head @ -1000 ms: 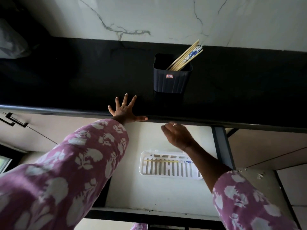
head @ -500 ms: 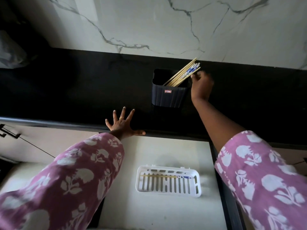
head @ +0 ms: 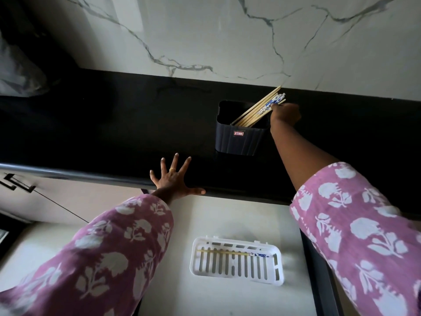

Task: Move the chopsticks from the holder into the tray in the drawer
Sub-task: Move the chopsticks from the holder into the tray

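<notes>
From the head view, the right hand (head: 286,114) is pinching the chopsticks (head: 257,110), which are leaning in the dark holder (head: 241,139) near the counter (head: 114,133) back edge. The left hand (head: 174,180) is lying flat, fingers spread, holding nothing, on the front edge. One chopstick (head: 232,253) is lying in the white tray (head: 237,261) in the drawer (head: 227,224).

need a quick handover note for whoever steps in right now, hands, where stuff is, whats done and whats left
Left hand: open, fingers spread, flat on the black counter edge.
Right hand: at the upper ends of the chopsticks; a firm grip cannot be told.
Holder: on the counter, with several chopsticks leaning right.
Tray: in the open drawer, with what looks like one chopstick across it.
Left: move the rest into the tray.
</notes>
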### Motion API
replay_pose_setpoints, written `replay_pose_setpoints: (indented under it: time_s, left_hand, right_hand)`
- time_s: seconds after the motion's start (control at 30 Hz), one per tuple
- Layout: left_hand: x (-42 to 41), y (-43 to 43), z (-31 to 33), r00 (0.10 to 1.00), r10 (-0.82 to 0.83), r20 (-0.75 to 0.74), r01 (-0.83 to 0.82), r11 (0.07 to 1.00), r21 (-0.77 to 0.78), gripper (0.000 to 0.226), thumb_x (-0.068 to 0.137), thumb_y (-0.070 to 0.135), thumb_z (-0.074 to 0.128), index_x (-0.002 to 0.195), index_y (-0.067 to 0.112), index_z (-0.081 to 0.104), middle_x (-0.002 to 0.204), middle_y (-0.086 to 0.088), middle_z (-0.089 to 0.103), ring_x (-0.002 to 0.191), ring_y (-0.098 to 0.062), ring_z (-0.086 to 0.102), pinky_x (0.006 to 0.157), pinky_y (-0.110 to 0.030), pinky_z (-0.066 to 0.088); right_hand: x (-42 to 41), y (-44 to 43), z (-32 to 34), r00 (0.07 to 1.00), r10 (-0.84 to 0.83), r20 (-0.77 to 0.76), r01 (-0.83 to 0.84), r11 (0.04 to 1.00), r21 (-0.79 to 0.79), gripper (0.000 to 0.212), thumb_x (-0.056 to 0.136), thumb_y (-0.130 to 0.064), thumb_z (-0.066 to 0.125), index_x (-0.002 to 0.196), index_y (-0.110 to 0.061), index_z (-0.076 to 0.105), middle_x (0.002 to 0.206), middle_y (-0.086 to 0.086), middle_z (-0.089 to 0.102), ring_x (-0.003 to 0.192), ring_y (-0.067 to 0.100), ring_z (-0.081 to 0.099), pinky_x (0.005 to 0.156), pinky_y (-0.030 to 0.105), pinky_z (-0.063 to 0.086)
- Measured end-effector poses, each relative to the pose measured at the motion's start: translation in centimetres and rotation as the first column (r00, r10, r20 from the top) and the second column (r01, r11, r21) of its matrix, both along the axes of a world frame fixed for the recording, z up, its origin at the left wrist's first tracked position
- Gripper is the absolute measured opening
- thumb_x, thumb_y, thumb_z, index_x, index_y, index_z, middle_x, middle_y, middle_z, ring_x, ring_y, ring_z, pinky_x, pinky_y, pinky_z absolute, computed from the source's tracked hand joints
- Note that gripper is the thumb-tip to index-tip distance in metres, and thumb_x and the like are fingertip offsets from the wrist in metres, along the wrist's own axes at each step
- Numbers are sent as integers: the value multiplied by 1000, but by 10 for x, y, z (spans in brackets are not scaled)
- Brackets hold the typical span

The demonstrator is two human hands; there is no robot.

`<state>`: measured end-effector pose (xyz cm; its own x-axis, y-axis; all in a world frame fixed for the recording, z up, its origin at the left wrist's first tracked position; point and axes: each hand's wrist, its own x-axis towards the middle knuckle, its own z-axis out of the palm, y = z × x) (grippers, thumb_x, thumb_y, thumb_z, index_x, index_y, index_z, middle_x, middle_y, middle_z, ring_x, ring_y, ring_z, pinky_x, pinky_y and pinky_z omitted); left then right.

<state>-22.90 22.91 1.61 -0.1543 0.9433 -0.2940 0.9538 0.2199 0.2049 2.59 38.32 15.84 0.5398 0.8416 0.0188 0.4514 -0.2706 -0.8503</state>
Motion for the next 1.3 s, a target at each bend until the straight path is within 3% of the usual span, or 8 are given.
replay_pose_setpoints:
  time_s: [0.13,0.43,0.67,0.83,0.93,1.1,1.23,1.3]
  left_hand:
    - [-1,0,0,1000,-2,-5,2,1000,-3,123,42,90,55,138,53,-12,155,11,-20,141,-33,-22,104,-69,-2]
    - [-2,-2,4,1000,-8,3,8,1000,-29,124,39,93,50,139,53,-12,155,10,-20,141,-34,-21,104,-70,-2]
    - [-1,-2,7,1000,-20,3,20,999,-38,124,39,94,49,139,53,-12,155,10,-20,141,-35,-20,104,-70,-1]
    - [1,-5,13,1000,-20,11,21,999,-41,122,43,91,52,140,52,-10,156,10,-19,141,-34,-19,104,-70,0]
    - [1,-6,16,1000,-22,20,23,999,-43,121,44,90,54,140,51,-8,156,10,-18,142,-35,-18,104,-70,0]
    - [2,-7,17,1000,-27,9,27,999,-36,120,47,89,54,141,50,-9,156,9,-19,141,-35,-18,105,-70,0]
    - [1,-7,13,999,-33,9,33,999,-25,120,46,90,53,141,50,-9,156,10,-18,142,-35,-18,105,-70,0]
    - [1,-7,12,999,-31,9,31,999,-18,120,45,90,53,141,51,-8,156,10,-17,142,-34,-18,105,-69,0]
  right_hand:
    - [-2,-7,6,992,-97,-74,99,995,18,32,87,-16,60,115,-1,64,116,16,68,107,26,66,86,31,53]
    - [14,-36,35,984,-162,75,145,971,193,30,94,-20,49,112,-2,66,114,16,69,107,25,64,87,30,47]
    - [32,-65,72,987,-136,-84,159,868,471,25,95,-17,51,107,2,64,107,16,70,97,24,68,84,32,56]
    - [39,-87,87,939,107,-328,119,791,599,16,94,-8,52,97,2,63,87,11,69,80,19,70,67,26,61]
    - [34,-107,90,880,296,-371,-6,789,615,15,93,-5,50,83,-9,60,77,6,65,74,17,68,65,28,60]
    - [15,-146,78,804,571,-167,-412,737,536,22,93,-2,51,76,-16,57,71,3,63,60,3,67,61,25,59]
    - [-9,-176,44,710,695,116,-695,663,278,9,89,-1,55,86,-1,64,74,9,69,56,1,61,65,30,55]
    - [-21,-193,18,615,749,247,-786,607,117,10,88,-4,59,88,2,67,80,15,72,59,10,64,65,29,52]
